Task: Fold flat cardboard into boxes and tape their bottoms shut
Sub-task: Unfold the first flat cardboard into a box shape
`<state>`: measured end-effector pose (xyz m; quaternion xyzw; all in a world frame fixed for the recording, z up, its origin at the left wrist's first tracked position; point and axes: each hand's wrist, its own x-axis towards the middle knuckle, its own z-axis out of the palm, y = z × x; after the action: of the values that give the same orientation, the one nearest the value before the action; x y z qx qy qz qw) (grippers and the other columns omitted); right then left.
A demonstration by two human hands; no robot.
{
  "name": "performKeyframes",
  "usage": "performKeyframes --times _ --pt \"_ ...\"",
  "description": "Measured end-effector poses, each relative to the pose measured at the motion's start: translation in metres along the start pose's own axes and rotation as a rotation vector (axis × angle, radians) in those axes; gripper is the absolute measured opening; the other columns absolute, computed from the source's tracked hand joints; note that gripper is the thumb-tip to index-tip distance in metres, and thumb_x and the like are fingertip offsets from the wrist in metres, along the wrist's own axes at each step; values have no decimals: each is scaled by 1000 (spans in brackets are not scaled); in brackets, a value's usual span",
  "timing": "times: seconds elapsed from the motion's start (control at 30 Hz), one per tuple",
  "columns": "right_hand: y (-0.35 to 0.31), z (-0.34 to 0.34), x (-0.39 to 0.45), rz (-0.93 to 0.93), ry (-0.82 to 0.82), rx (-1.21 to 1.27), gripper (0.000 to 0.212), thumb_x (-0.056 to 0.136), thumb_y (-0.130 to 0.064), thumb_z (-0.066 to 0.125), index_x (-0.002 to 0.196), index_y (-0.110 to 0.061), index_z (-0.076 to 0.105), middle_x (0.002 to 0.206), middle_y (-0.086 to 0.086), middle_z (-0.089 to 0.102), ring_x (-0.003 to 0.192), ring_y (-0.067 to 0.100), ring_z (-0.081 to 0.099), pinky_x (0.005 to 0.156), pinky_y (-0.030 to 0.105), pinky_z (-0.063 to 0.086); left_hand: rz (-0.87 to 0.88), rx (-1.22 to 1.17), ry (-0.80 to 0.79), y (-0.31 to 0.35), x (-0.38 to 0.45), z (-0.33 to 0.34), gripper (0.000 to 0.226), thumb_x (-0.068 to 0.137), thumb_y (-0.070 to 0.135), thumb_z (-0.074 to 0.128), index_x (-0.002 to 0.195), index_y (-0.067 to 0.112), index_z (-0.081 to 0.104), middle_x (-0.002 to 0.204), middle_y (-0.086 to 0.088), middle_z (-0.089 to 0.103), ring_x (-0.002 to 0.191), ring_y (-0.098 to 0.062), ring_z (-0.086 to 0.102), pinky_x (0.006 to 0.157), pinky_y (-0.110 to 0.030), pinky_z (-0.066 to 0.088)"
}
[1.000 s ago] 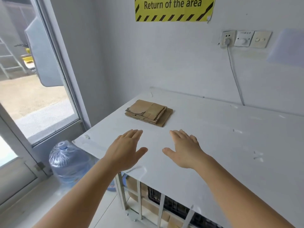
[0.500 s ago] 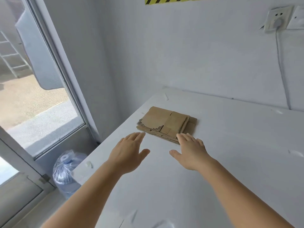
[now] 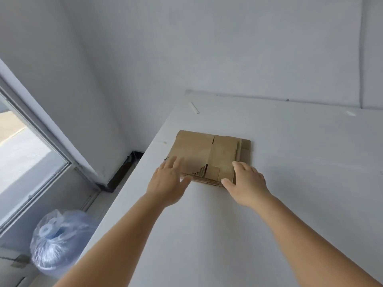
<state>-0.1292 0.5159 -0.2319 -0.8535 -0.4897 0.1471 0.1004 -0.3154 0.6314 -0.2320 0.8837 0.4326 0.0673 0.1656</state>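
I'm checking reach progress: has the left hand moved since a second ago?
Yes. The left hand has gone forward over the white table to the stack of flat brown cardboard, its fingers now at the stack's near left corner.

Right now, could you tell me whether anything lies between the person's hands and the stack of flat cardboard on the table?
Nothing visible does. The left hand and right hand have reached the near edge of the cardboard stack on the white table, fingers straight over its near corners. Neither hand grips it yet.
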Motion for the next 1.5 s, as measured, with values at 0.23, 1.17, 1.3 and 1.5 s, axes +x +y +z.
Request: performKeyframes --times 0.23,1.17,1.3,1.5 --pt "-22 21 26 156 37 8 67 93 -49 44 146 -12 24 153 5 25 139 26 22 109 38 24 41 -95 -41 -34 46 10 62 94 41 48 148 20 26 154 0 22 140 -23 22 111 -33 23" --pt "-2 -7 -77 324 547 637 65 85 -16 66 143 -24 38 134 -20 30 121 4 42 95 18 35 268 -525 121 13 -5 -3 77 75 31 79 142 22 43 139 -3 39 93 -13 53 87 -24 43" --pt "28 -16 -129 399 601 610 65 85 -16 65 143 -23 38 141 -15 31 120 -3 38 93 15 31 341 -529 55 57 -33 8 76 76 30 78 143 20 42 137 -3 38 86 -11 55 84 -25 45" --pt "92 -33 -219 502 664 575 65 85 -14 64 143 -20 38 142 -12 31 122 2 40 96 20 35 461 -479 4 140 -85 37 75 77 39 75 142 21 42 137 -2 39 84 -7 52 80 -27 48"
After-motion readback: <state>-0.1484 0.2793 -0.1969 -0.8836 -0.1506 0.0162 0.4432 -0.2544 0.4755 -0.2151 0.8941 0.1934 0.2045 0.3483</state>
